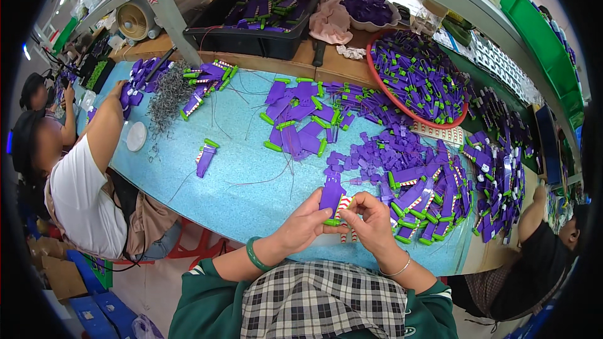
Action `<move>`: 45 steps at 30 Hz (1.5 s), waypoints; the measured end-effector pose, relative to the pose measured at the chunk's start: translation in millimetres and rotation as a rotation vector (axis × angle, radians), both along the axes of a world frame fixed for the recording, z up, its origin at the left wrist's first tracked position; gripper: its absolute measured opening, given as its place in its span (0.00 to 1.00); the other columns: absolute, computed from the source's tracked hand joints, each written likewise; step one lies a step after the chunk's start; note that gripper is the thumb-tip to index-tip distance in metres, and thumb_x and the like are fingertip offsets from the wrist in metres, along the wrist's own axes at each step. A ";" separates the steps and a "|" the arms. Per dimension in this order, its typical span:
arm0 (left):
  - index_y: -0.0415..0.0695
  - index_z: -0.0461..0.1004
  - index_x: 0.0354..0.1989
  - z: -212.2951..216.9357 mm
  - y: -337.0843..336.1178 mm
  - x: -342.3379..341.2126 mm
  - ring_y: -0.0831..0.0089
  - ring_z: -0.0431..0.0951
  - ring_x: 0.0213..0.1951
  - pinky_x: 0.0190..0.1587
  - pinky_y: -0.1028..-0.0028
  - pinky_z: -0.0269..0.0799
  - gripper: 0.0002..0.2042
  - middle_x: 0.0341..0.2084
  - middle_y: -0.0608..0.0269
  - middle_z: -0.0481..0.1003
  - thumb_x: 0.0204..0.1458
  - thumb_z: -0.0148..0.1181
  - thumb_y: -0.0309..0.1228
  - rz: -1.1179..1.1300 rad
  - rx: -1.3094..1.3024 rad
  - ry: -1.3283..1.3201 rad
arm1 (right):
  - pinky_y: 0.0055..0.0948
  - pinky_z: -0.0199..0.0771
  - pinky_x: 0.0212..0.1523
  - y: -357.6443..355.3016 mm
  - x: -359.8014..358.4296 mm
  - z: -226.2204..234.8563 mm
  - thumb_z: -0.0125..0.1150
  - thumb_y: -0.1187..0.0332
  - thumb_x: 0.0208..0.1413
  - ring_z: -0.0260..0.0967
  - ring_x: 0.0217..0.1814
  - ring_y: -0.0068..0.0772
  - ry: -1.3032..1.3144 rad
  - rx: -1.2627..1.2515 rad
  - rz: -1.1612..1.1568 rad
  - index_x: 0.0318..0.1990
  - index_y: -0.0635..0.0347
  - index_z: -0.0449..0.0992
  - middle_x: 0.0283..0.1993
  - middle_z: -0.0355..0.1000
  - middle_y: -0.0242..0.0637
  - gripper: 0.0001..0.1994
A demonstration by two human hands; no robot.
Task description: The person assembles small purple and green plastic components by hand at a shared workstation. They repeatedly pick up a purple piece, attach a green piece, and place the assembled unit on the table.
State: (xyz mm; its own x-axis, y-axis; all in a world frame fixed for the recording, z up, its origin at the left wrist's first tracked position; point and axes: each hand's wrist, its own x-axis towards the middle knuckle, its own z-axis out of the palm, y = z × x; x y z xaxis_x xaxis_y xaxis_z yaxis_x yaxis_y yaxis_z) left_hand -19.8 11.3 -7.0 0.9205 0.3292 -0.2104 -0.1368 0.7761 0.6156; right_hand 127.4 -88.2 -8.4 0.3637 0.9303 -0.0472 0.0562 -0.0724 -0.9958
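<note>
Near the table's front edge, my left hand is closed on a flat purple plastic part with a green end piece. My right hand pinches a red-and-white striped sticker at the right side of that part. The fingertips partly cover where sticker and part meet. Just right of my hands lies a heap of purple-and-green parts, several with striped stickers. Small purple plastic pieces are piled beyond my hands. One stickered part with a thin wire lies alone to the left.
At the back stand a red basket of purple-and-green parts and a black bin. A tangle of wires and a round white lid are at left. Co-workers sit on both sides. A metal frame post rises behind the table.
</note>
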 end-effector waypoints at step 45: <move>0.42 0.67 0.35 -1.5 -8.3 8.0 0.80 0.61 0.14 0.16 0.83 0.55 0.17 0.14 0.65 0.64 0.62 0.42 0.44 -0.423 -0.187 0.015 | 0.25 0.69 0.45 1.1 11.4 8.9 0.58 0.58 0.55 0.70 0.41 0.25 0.476 -0.039 0.207 0.41 0.67 0.76 0.38 0.75 0.39 0.18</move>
State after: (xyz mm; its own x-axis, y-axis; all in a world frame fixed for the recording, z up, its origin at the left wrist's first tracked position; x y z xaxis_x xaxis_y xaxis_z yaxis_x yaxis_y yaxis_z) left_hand -11.8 2.9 -8.5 0.9623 -0.1198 -0.2444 0.2237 0.8596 0.4594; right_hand 138.8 -87.1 0.4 0.1019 0.9749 -0.1981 -0.3852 -0.1449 -0.9114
